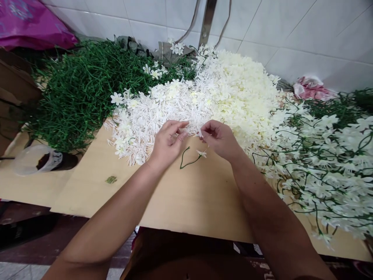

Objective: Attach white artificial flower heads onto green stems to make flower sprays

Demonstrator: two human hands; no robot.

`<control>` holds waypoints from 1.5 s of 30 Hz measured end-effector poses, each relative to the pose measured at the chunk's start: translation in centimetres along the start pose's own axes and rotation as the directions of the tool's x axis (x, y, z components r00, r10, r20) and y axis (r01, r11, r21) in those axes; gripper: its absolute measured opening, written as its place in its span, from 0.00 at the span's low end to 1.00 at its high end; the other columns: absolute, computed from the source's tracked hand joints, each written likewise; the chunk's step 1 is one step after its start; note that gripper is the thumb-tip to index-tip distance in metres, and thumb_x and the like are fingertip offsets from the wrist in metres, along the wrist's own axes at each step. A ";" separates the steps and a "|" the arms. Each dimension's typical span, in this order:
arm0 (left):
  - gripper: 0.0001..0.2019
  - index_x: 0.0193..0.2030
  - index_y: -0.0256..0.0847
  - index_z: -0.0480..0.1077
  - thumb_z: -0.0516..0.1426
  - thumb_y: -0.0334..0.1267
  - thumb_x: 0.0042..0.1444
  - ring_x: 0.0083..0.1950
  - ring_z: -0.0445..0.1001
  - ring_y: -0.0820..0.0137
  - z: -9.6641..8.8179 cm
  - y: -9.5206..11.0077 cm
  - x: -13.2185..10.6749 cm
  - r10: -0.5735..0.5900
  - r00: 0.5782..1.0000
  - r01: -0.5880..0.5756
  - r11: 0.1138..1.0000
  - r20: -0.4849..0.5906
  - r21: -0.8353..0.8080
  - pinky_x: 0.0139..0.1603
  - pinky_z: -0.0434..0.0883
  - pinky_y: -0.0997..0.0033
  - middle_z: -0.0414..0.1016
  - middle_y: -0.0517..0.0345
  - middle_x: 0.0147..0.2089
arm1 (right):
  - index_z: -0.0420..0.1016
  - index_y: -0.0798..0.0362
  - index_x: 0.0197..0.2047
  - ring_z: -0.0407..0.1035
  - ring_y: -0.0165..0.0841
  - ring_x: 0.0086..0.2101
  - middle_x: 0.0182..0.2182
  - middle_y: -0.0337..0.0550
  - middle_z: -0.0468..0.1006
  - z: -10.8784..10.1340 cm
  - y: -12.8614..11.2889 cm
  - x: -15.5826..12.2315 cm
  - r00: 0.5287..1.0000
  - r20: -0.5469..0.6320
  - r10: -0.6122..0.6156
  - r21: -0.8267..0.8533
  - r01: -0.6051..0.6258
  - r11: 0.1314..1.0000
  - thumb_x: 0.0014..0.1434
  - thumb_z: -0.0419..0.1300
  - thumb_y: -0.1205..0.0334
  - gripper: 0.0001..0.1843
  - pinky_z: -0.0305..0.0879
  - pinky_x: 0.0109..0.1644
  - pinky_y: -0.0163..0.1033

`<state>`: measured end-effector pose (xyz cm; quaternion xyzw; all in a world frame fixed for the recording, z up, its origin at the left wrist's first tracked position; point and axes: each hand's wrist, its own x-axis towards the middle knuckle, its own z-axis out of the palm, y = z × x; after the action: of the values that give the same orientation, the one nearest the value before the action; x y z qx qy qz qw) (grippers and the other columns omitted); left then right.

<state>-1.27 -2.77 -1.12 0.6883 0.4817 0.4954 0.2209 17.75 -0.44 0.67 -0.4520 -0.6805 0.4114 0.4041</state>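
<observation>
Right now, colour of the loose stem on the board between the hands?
Green stem, white flower at its tip; head view.

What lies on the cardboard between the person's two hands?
Head view: a green stem with one white flower lies between the left hand and the right hand.

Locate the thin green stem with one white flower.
Head view, centre: thin green stem on the tan board, between left hand and right hand, below the white flower heap.

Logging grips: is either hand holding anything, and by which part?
The right hand pinches a white flower piece between fingertips; which part is too small to tell. Left hand: cannot tell.
</observation>
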 end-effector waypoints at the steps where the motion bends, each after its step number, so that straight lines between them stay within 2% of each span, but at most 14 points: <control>1: 0.12 0.49 0.42 0.75 0.57 0.38 0.60 0.41 0.73 0.71 0.2 0.2 -0.1 -0.021 0.999 0.023 0.998 0.031 -0.056 0.47 0.72 0.68 0.75 0.54 0.45 | 0.68 0.52 0.28 0.66 0.27 0.26 0.24 0.36 0.70 0.4 -0.2 -0.1 1.000 0.019 -0.015 -0.040 0.016 0.999 0.53 0.59 0.65 0.04 0.64 0.32 0.37; 8: 0.03 0.34 0.40 0.75 0.60 0.36 0.54 0.35 0.72 0.72 0.4 0.8 0.1 -0.161 0.984 0.171 0.970 0.070 -0.174 0.40 0.70 0.70 0.76 0.57 0.33 | 0.66 0.52 0.29 0.61 0.25 0.24 0.23 0.35 0.69 1.7 -0.7 -0.4 0.973 0.084 -0.215 -0.194 0.228 0.954 0.57 0.55 0.65 0.05 0.60 0.30 0.35; 11: 0.05 0.32 0.40 0.73 0.61 0.39 0.53 0.32 0.70 0.72 0.2 0.8 0.3 -0.237 0.971 0.240 0.937 0.044 -0.252 0.37 0.69 0.71 0.75 0.58 0.31 | 0.66 0.52 0.29 0.62 0.27 0.26 0.25 0.38 0.70 1.6 -0.1 -0.2 0.962 0.002 -0.272 -0.335 0.257 0.906 0.56 0.55 0.67 0.04 0.60 0.32 0.36; 14: 0.09 0.32 0.40 0.71 0.62 0.42 0.52 0.29 0.68 0.73 0.2 0.3 0.5 -0.321 0.947 0.305 0.891 0.009 -0.336 0.33 0.67 0.72 0.72 0.60 0.28 | 0.65 0.52 0.28 0.62 0.28 0.26 0.25 0.38 0.70 0.9 0.9 0.1 0.952 -0.141 -0.271 -0.407 0.193 0.893 0.55 0.55 0.68 0.05 0.60 0.33 0.38; 18: 0.07 0.35 0.40 0.71 0.61 0.41 0.53 0.30 0.67 0.73 0.3 -0.8 0.6 -0.308 0.948 0.279 0.929 -0.086 -0.244 0.33 0.68 0.73 0.70 0.60 0.29 | 0.66 0.51 0.30 0.63 0.28 0.26 0.24 0.36 0.70 0.3 1.6 0.4 0.949 -0.275 -0.154 -0.227 0.092 0.970 0.56 0.56 0.66 0.04 0.62 0.33 0.39; 20: 0.09 0.39 0.41 0.71 0.62 0.38 0.52 0.35 0.69 0.72 0.2 -1.0 0.5 -0.214 0.960 0.198 0.975 -0.179 -0.103 0.38 0.70 0.71 0.72 0.57 0.36 | 0.66 0.50 0.31 0.64 0.27 0.25 0.24 0.35 0.69 0.3 1.7 0.5 0.952 -0.291 -0.090 -0.091 0.067 0.994 0.55 0.57 0.65 0.03 0.62 0.31 0.38; 22: 0.11 0.43 0.41 0.72 0.62 0.38 0.51 0.39 0.70 0.70 0.1 -0.8 0.5 -0.111 0.972 0.114 0.993 -0.207 0.006 0.43 0.71 0.67 0.73 0.55 0.42 | 0.66 0.50 0.30 0.62 0.26 0.24 0.23 0.34 0.68 0.8 1.4 0.4 0.959 -0.277 -0.053 0.024 0.062 0.998 0.55 0.58 0.65 0.03 0.61 0.30 0.37; 25: 0.09 0.42 0.41 0.73 0.59 0.40 0.56 0.39 0.72 0.69 0.0 0.1 0.3 -0.095 0.994 0.094 0.995 -0.048 -0.025 0.45 0.71 0.66 0.74 0.55 0.39 | 0.66 0.51 0.30 0.61 0.25 0.23 0.22 0.33 0.67 1.9 0.7 0.1 0.970 -0.237 -0.053 0.108 0.081 0.991 0.55 0.58 0.64 0.04 0.61 0.29 0.36; 28: 0.08 0.35 0.40 0.74 0.58 0.43 0.56 0.37 0.72 0.68 0.3 0.8 0.1 -0.170 0.981 0.180 0.979 0.096 -0.099 0.43 0.71 0.67 0.75 0.56 0.33 | 0.66 0.51 0.31 0.63 0.26 0.25 0.23 0.34 0.68 2.8 0.0 -0.4 0.973 -0.213 -0.094 0.099 0.117 0.988 0.56 0.58 0.63 0.04 0.62 0.30 0.36; 33: 0.12 0.29 0.41 0.70 0.61 0.48 0.53 0.32 0.70 0.70 0.5 0.8 0.2 -0.301 0.944 0.327 0.913 0.137 -0.243 0.37 0.69 0.69 0.74 0.58 0.29 | 0.66 0.51 0.34 0.64 0.26 0.27 0.26 0.34 0.69 3.5 -0.3 -0.9 0.982 -0.156 -0.106 0.135 0.127 0.983 0.56 0.60 0.59 0.07 0.63 0.31 0.35; 37: 0.14 0.29 0.40 0.69 0.61 0.50 0.52 0.30 0.67 0.71 0.3 0.8 0.3 -0.300 0.934 0.347 0.890 0.193 -0.295 0.33 0.67 0.70 0.71 0.59 0.27 | 0.68 0.51 0.35 0.64 0.26 0.27 0.27 0.36 0.70 3.5 -0.6 -1.0 0.993 -0.076 -0.095 0.147 0.105 0.984 0.56 0.62 0.55 0.10 0.64 0.31 0.35; 40: 0.13 0.29 0.40 0.69 0.61 0.49 0.52 0.29 0.66 0.72 0.3 1.0 0.3 -0.294 0.934 0.344 0.894 0.203 -0.287 0.32 0.65 0.71 0.69 0.60 0.26 | 0.70 0.51 0.32 0.64 0.26 0.27 0.26 0.36 0.71 2.9 -0.9 -0.8 0.994 -0.056 -0.095 0.091 0.100 0.991 0.56 0.62 0.57 0.08 0.64 0.31 0.36; 42: 0.12 0.28 0.40 0.68 0.60 0.47 0.54 0.29 0.65 0.72 0.4 1.2 0.2 -0.286 0.937 0.333 0.905 0.200 -0.263 0.32 0.65 0.71 0.69 0.61 0.26 | 0.71 0.52 0.31 0.65 0.27 0.27 0.25 0.36 0.72 1.9 -0.7 -0.3 0.991 -0.089 -0.103 0.023 0.106 0.994 0.55 0.62 0.60 0.05 0.66 0.33 0.37; 45: 0.09 0.28 0.40 0.68 0.57 0.42 0.55 0.30 0.66 0.71 0.7 1.1 0.0 -0.251 0.955 0.278 0.944 0.158 -0.180 0.33 0.65 0.71 0.69 0.60 0.27 | 0.72 0.51 0.29 0.69 0.31 0.32 0.30 0.40 0.75 -0.7 0.4 0.9 0.951 -0.276 -0.138 -0.136 0.103 0.985 0.54 0.61 0.64 0.02 0.69 0.39 0.41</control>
<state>-0.19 -3.09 -0.54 0.6230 0.5015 0.4602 0.3854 18.26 0.68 0.67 -0.4875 -0.6652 0.2752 0.4941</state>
